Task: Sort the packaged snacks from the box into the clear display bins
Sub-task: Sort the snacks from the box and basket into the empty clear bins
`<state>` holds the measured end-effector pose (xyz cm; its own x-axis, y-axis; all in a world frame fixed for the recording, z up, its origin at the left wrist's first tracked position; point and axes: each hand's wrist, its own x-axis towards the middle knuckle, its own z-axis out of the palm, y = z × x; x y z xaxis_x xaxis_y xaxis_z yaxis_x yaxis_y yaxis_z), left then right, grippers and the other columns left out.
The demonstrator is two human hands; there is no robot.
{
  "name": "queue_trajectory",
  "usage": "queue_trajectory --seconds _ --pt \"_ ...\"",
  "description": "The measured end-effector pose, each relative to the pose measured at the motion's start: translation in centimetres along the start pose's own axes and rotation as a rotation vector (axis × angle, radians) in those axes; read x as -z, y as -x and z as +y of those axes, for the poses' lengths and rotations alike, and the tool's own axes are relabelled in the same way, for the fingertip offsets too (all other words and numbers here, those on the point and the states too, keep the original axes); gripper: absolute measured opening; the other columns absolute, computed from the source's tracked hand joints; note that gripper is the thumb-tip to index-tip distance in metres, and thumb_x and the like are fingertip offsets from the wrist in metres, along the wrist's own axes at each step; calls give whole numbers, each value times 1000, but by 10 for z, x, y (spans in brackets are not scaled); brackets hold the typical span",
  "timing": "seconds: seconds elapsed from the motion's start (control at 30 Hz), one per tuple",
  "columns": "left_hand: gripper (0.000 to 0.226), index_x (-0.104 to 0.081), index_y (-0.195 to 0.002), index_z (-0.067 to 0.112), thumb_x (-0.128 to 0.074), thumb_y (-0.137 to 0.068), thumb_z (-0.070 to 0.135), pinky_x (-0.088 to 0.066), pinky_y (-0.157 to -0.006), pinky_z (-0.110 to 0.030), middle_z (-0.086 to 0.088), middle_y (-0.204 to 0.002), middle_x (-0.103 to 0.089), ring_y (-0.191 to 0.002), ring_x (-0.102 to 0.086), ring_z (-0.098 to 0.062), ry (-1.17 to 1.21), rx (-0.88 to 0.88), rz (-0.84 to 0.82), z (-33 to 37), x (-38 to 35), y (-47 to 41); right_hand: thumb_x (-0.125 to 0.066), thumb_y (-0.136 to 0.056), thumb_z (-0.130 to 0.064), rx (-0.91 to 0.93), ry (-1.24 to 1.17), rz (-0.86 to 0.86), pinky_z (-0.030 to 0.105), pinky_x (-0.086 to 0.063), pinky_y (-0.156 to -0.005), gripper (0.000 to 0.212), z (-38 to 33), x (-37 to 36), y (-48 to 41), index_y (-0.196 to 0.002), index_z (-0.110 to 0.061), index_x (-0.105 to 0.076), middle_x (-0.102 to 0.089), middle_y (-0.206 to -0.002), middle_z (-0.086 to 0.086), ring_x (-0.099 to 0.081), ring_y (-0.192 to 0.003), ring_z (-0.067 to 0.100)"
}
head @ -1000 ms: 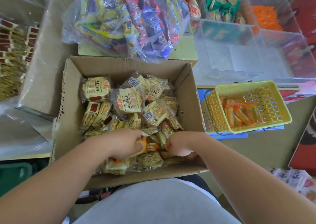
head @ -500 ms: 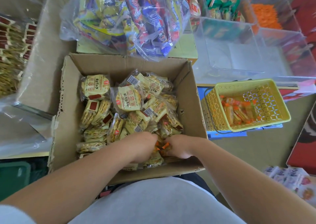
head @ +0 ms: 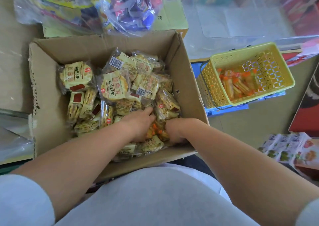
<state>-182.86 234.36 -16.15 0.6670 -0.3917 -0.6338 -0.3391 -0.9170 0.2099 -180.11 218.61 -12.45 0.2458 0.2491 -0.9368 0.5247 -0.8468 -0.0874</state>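
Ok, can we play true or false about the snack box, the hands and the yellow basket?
1. The left hand and right hand are both inside the cardboard box. True.
2. The yellow basket is empty. False: it holds orange-wrapped snacks.
3. The yellow basket stands to the right of the cardboard box. True.
4. The cardboard box is mostly full of blue packets. False: most of what shows is yellow biscuit packets.
5. A clear bag of colourful snacks lies beyond the cardboard box. True.
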Motion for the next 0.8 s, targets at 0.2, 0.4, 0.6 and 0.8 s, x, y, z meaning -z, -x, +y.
queue_trajectory --seconds 0.2,0.4,0.6,0.8 --pt "89 -48 -143 15 -88 -69 45 -52 -88 -33 -3 -132 -52 -114 -59 -24 -48 -119 -82 -13 6 -15 -64 -87 -46 -36 -204 -62 32 -43 -62 33 3 13 -10 -68 -19 -62 -65 -70 0 -59 -70 21" --pt "99 -42 -147 14 -92 -68 46 -50 -103 -40 -8 -139 -54 -122 -56 -28 -6 -142 -240 -16 8 -19 -56 -93 -49 -92 -236 -176 34 -37 -77 66 1 22 -11 -144 -10 -43 -50 -135 17 -51 -107 28" --pt "108 -34 -155 20 -93 -67 44 -54 -92 -34 -3 -135 -57 -107 -57 -21 103 -125 -333 -20 9 -16 -59 -90 -57 -91 -360 -244 39 -31 -95 88 2 23 -10 -157 -13 -24 -35 -155 14 -40 -132 32" --pt "103 -39 -150 29 -95 -63 35 -54 -92 -37 6 -125 -52 -109 -56 -20 245 -142 -385 -22 14 -17 -71 -81 -49 -60 -184 -178 36 -57 -79 65 -4 27 8 -133 -15 -52 -58 -112 5 -63 -92 22"
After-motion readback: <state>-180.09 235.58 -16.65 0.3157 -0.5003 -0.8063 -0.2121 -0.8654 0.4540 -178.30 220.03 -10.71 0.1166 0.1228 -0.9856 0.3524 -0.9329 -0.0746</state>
